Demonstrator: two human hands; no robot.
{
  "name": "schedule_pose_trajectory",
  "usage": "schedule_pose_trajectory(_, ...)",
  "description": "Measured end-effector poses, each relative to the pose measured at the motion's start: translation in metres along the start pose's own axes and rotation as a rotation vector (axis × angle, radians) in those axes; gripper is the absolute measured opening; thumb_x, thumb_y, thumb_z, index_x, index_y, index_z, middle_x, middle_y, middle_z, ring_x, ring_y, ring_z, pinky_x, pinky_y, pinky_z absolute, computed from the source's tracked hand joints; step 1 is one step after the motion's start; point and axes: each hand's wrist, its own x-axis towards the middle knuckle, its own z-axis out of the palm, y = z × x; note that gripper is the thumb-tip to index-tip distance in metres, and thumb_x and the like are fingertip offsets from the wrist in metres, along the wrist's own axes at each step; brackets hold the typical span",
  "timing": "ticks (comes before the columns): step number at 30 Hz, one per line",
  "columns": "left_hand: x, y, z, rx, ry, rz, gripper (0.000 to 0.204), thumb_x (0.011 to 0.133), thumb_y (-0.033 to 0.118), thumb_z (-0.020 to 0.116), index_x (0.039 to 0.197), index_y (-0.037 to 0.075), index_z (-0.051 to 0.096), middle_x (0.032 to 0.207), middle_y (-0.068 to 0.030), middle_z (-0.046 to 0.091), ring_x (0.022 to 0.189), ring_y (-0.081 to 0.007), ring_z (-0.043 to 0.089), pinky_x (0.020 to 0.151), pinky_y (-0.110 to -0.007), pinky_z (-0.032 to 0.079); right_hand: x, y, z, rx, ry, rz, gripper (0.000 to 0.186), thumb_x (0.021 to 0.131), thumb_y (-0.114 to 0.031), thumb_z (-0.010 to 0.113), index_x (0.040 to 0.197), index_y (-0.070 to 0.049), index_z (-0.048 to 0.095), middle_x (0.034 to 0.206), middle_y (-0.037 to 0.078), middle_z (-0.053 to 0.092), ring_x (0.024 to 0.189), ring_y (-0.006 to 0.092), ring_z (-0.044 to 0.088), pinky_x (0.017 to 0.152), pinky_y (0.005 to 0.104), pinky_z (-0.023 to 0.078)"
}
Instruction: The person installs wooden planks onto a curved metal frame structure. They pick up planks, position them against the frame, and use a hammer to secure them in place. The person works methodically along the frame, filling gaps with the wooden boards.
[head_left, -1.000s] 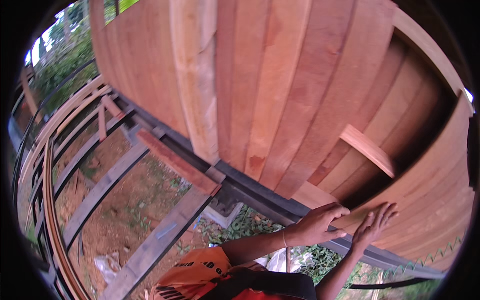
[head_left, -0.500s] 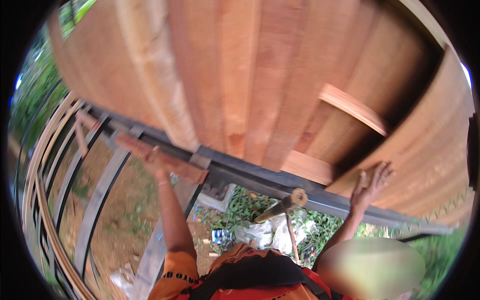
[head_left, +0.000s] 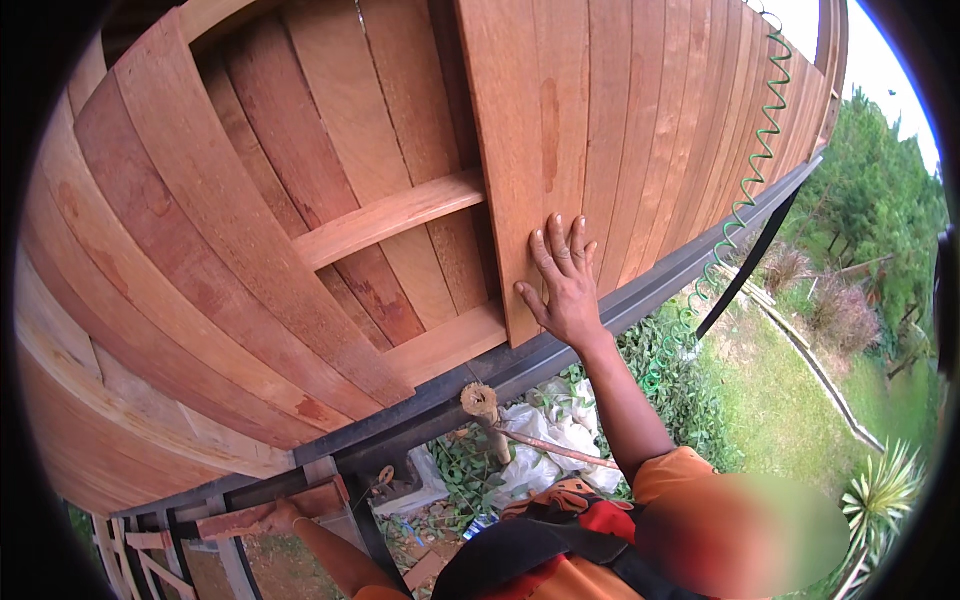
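Observation:
My right hand (head_left: 568,290) lies open, fingers spread, on the lower part of a reddish-brown wall plank (head_left: 545,180), beside its left edge. Left of this plank, a gap between the outer cladding planks shows inner boards (head_left: 370,190) and a short wooden crosspiece (head_left: 400,218). At the lower left, my left hand (head_left: 283,517) is closed on the edge of a short reddish board (head_left: 240,517) by the dark metal frame. Its fingers are small and partly hidden.
A dark steel beam (head_left: 560,330) runs under the planks. Below are an upright wooden post (head_left: 480,402), white plastic bags (head_left: 545,440) and leafy plants. A green coiled hose (head_left: 765,140) hangs at the right, beyond which grass (head_left: 770,390) slopes away.
The view has swung to the right, bringing more of the right wall and hose into sight. My right hand stays on the plank and my left hand stays at the short board.

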Motion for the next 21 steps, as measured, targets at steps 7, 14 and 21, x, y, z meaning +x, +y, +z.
schedule_pose_trajectory(7,-0.035,-0.012,-0.038,-0.393,0.031,0.130,0.108,0.075,0.039,0.088,0.151,-0.008,0.030,0.141,-0.0338,0.052,0.124,-0.0460,0.057,0.108,-0.048,0.047,-0.003,0.008,-0.010,-0.065,-0.064,0.008,0.079,0.089,-0.032,0.074,0.157,-0.013,0.040,0.171,0.014,0.016,0.156,0.0456,0.002,0.116,0.0741,0.014)
schedule_pose_trajectory(14,-0.176,0.034,-0.161,-1.143,0.203,0.629,0.126,0.074,0.043,0.092,0.161,-0.001,0.012,0.160,-0.0264,0.028,0.144,-0.0413,0.036,0.120,-0.054,0.031,-0.002,0.011,-0.013,-0.023,-0.055,0.022,0.077,0.087,-0.032,0.073,0.155,-0.014,0.042,0.170,0.015,0.018,0.155,0.0506,0.000,0.112,0.0799,0.008)
schedule_pose_trajectory(21,-0.315,0.108,-0.255,-1.110,0.057,0.736,0.109,0.081,0.036,0.086,0.160,0.001,0.021,0.157,-0.0259,0.037,0.137,-0.0401,0.047,0.111,-0.051,0.043,-0.002,0.007,-0.009,-0.023,-0.088,0.002,0.074,0.089,-0.034,0.071,0.154,-0.011,0.044,0.169,0.018,0.018,0.154,0.0537,0.000,0.111,0.0818,0.007)
